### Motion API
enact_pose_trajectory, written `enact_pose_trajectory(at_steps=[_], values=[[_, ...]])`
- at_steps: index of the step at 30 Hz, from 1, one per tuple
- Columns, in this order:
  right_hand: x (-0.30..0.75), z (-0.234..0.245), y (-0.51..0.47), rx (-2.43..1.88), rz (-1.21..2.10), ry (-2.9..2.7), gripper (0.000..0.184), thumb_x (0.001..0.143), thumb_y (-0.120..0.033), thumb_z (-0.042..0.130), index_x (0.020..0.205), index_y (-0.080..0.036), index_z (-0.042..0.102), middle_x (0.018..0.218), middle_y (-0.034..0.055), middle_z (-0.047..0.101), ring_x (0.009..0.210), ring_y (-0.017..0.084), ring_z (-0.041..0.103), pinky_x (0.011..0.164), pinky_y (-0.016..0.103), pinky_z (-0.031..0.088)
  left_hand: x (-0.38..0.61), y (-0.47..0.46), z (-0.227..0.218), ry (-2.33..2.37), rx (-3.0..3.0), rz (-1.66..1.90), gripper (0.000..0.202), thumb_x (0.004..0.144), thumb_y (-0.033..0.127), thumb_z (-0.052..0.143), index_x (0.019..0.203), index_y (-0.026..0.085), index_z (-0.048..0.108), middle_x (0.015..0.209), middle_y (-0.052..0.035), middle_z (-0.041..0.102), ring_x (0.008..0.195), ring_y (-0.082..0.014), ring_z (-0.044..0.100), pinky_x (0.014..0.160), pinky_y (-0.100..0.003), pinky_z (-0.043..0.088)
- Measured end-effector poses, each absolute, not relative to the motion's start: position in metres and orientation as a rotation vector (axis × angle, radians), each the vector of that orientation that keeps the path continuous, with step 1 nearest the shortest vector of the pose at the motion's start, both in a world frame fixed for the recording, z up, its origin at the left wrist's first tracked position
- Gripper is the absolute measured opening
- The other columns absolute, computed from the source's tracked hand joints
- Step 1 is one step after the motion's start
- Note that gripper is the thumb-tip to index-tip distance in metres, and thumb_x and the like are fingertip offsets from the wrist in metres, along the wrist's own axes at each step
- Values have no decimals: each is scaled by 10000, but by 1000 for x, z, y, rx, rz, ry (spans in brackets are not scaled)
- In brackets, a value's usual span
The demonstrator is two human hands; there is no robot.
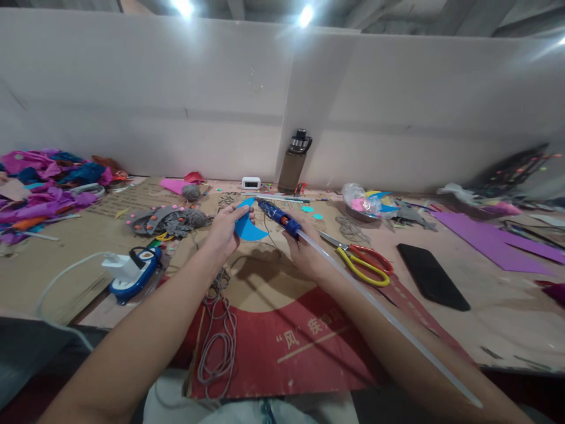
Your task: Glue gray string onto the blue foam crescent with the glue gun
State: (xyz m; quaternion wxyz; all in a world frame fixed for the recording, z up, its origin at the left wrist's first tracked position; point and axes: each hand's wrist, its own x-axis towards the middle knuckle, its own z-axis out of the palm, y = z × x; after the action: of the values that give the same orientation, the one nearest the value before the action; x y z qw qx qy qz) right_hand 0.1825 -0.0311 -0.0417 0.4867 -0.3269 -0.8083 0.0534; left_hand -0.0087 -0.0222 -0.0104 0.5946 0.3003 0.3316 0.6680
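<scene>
My left hand [223, 231] pinches a blue curved foam piece [247, 227] and holds it up above the cardboard-covered table [265, 277]. My right hand [304, 250] grips a blue glue gun [276, 215], whose nozzle points at the top edge of the foam piece. A long clear glue stick [379, 309] runs out of the back of the gun toward my lower right.
Yellow-and-red scissors [364, 262] and a black phone [432, 277] lie to the right. A brown water bottle [294, 162] and a small white clock [251, 183] stand by the white wall. Grey felt scraps [170, 221], a white charger on a blue device [132, 271], a grey cord [218, 335] and purple sheets [494, 238] surround the spot.
</scene>
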Motion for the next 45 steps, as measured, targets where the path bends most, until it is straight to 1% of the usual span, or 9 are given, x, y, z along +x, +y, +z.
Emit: enact_pose_trajectory(at_steps=[5, 10, 15, 20, 24, 28, 32, 39, 45], values=[[181, -41, -34, -782, 151, -1979, 396, 898, -204, 459, 1292, -243, 446, 1227, 100, 571, 1155, 231, 532, 1001, 446, 433, -9, -22, -9, 767, 714, 1539, 110, 673, 97, 678, 763, 89, 615, 658, -31, 633, 524, -79, 572, 538, -207, 508], [181, -41, -34, -816, 123, -1922, 402, 897, -226, 475, 1297, -239, 442, 1234, 106, 567, 1148, 238, 533, 1001, 448, 430, -7, -26, -9, 811, 828, 1582, 235, 614, 165, 755, 769, 123, 583, 651, -20, 635, 548, -99, 590, 547, -220, 498], [181, -41, -33, -812, 127, -1937, 405, 893, -208, 475, 1295, -240, 443, 1248, 102, 561, 1165, 236, 522, 1015, 452, 420, -5, -29, -12, 858, 953, 1630, 320, 586, 249, 789, 802, 141, 578, 672, -12, 647, 555, -117, 603, 562, -254, 508], [179, -41, -35, -766, 157, -1978, 399, 897, -204, 461, 1294, -238, 447, 1235, 97, 572, 1156, 231, 534, 1005, 441, 432, -6, -27, -14, 872, 1005, 1653, 319, 596, 278, 785, 795, 140, 578, 627, -1, 634, 544, -117, 602, 557, -252, 510], [181, -41, -35, -814, 115, -1906, 407, 893, -224, 479, 1298, -241, 441, 1236, 96, 572, 1152, 233, 535, 1002, 439, 429, -7, -27, -13, 845, 963, 1658, 328, 585, 251, 791, 792, 139, 563, 672, -9, 646, 552, -112, 605, 568, -260, 521], [183, -42, -33, -856, 42, -1858, 407, 886, -239, 495, 1290, -233, 444, 1237, 107, 573, 1142, 244, 540, 998, 454, 426, -6, -29, -11, 862, 981, 1651, 325, 596, 251, 783, 804, 144, 559, 670, -14, 645, 553, -121, 611, 568, -270, 524], [182, -42, -33, -849, 73, -1890, 388, 893, -248, 477, 1281, -241, 455, 1221, 97, 583, 1129, 245, 550, 1000, 462, 424, -7, -28, -12, 905, 1040, 1668, 314, 609, 268, 776, 805, 146, 563, 683, -21, 652, 562, -127, 618, 571, -274, 525], [181, -41, -35, -745, 97, -1939, 425, 886, -200, 489, 1304, -243, 425, 1253, 101, 554, 1173, 226, 518, 1023, 430, 414, -9, -25, -15, 924, 1042, 1705, 321, 604, 287, 778, 803, 151, 566, 666, -11, 641, 561, -137, 618, 570, -291, 533], [182, -43, -33, -803, 86, -1908, 417, 890, -207, 479, 1303, -236, 428, 1248, 105, 562, 1165, 242, 526, 1006, 458, 427, -9, -24, -17, 944, 1088, 1698, 310, 619, 293, 767, 817, 154, 574, 679, -24, 653, 564, -147, 623, 557, -291, 532]])
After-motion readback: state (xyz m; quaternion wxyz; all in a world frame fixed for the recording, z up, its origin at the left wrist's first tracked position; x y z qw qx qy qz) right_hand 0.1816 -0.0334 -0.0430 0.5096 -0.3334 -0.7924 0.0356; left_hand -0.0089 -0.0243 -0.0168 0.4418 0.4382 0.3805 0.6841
